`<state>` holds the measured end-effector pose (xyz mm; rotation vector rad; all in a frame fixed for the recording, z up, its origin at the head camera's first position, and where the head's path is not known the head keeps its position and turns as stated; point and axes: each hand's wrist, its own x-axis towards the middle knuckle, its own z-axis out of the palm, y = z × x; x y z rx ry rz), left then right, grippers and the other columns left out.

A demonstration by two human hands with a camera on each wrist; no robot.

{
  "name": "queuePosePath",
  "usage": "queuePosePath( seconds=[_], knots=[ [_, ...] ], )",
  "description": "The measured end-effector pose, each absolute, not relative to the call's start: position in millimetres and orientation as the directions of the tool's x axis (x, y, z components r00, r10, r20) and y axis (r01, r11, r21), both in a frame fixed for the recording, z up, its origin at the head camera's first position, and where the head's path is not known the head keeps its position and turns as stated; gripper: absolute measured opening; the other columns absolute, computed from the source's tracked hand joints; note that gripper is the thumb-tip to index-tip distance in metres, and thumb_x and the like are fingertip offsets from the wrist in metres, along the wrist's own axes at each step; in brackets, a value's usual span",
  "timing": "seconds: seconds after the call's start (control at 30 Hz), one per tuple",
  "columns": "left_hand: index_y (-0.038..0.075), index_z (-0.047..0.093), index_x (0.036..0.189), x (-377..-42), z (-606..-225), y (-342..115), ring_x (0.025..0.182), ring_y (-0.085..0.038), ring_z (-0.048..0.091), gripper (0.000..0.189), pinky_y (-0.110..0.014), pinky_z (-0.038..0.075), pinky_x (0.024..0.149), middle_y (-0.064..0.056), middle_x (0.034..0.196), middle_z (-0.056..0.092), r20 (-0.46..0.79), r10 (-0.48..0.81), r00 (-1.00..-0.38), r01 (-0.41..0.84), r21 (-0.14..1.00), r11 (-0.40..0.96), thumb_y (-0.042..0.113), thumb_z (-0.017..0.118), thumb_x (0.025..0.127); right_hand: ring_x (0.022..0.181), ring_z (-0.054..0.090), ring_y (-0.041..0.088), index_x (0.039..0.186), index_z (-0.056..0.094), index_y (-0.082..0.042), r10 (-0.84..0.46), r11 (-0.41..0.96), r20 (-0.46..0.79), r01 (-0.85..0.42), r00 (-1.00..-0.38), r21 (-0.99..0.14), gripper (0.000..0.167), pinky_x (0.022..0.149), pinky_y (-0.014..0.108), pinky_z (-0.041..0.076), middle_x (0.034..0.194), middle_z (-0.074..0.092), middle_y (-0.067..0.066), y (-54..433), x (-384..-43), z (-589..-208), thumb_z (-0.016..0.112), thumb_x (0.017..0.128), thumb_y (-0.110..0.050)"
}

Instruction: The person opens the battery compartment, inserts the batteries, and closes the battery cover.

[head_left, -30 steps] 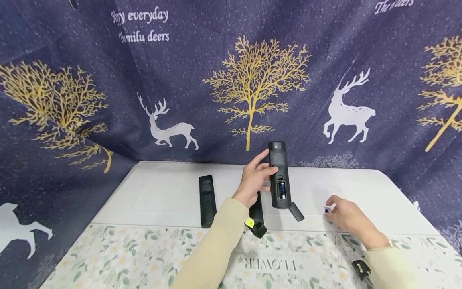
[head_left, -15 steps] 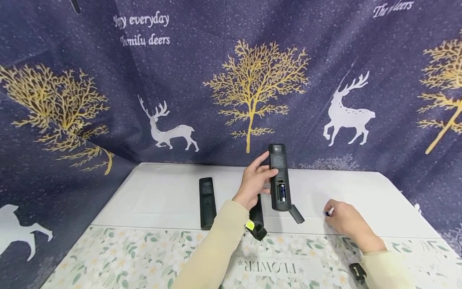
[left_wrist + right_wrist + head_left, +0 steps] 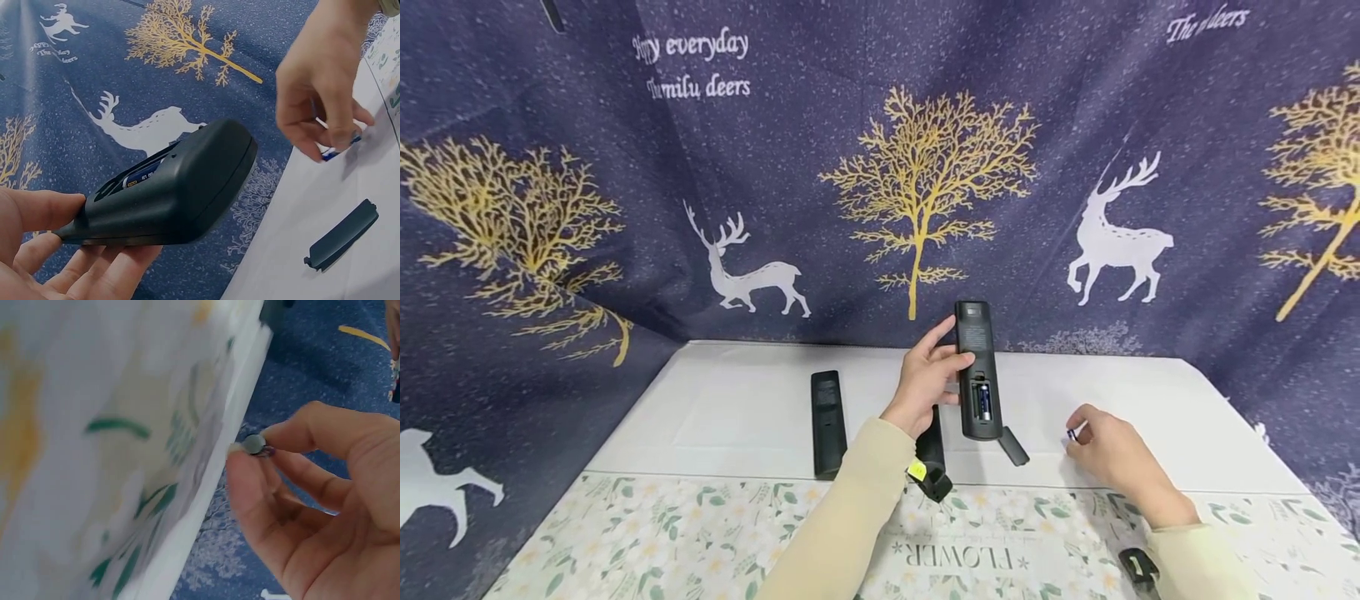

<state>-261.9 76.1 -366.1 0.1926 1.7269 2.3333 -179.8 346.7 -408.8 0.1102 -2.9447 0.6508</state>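
My left hand (image 3: pixel 927 379) grips a black remote control (image 3: pixel 976 342) by its side, its back turned toward me. The battery compartment lies uncovered, with one blue battery (image 3: pixel 985 402) seated in it and a dark slot beside that. In the left wrist view the same battery (image 3: pixel 142 175) shows past the remote's edge. To the right, my right hand (image 3: pixel 1108 450) pinches a second battery (image 3: pixel 1072 434) between thumb and fingertips. Its round metal end (image 3: pixel 254 444) faces the right wrist camera. Between the hands, the loose battery cover (image 3: pixel 1014 447) lies on the white surface.
Another black remote (image 3: pixel 828 425) lies face down at the left. Partly behind my left forearm is a black item (image 3: pixel 934 467) with a yellow tag. The white board (image 3: pixel 737 417) meets a flowered cloth (image 3: pixel 700 533) in front. A patterned curtain (image 3: pixel 865 250) hangs behind.
My right hand has taken the battery between its fingertips and lifted it slightly, turning it a little. The left hand keeps holding the remote in nearly the same place.
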Motion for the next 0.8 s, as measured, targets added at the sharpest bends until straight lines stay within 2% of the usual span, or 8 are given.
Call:
queuePosePath(
  seconds=[0.3,0.57,0.8],
  knots=[
    [0.040,0.057,0.154,-261,-366,75,0.086,-0.020,0.073,0.067,-0.034,0.060,0.061,0.000,0.122,0.074,-0.027,0.269,-0.963,-0.105,0.955,-0.278,0.007,0.076,0.098,0.075,0.066,0.023,0.112,0.066,0.005,-0.038,0.866,0.262,-0.163,-0.964,-0.473,0.026,0.063,0.040,0.053,0.088,0.068,0.007,326,-183,-388,0.072,0.088,-0.001],
    [0.040,0.058,0.153,-261,-367,77,0.087,-0.022,0.073,0.066,-0.034,0.060,0.060,0.000,0.122,0.074,-0.027,0.269,-0.963,-0.103,0.957,-0.272,0.008,0.076,0.098,0.074,0.071,0.021,0.120,0.063,0.004,-0.019,0.772,0.219,-0.154,-0.976,-0.617,0.028,0.059,0.032,0.059,0.097,0.067,0.011,307,-183,-367,0.069,0.093,-0.003],
    [0.041,0.058,0.153,-261,-367,77,0.083,-0.019,0.072,0.066,-0.033,0.060,0.061,0.000,0.123,0.074,-0.022,0.263,-0.964,-0.093,0.960,-0.263,0.009,0.076,0.098,0.077,0.072,0.020,0.119,0.063,0.002,-0.007,0.713,0.234,-0.169,-0.972,-0.681,0.026,0.060,0.029,0.061,0.100,0.066,0.012,286,-186,-351,0.068,0.093,-0.002]
  ],
)
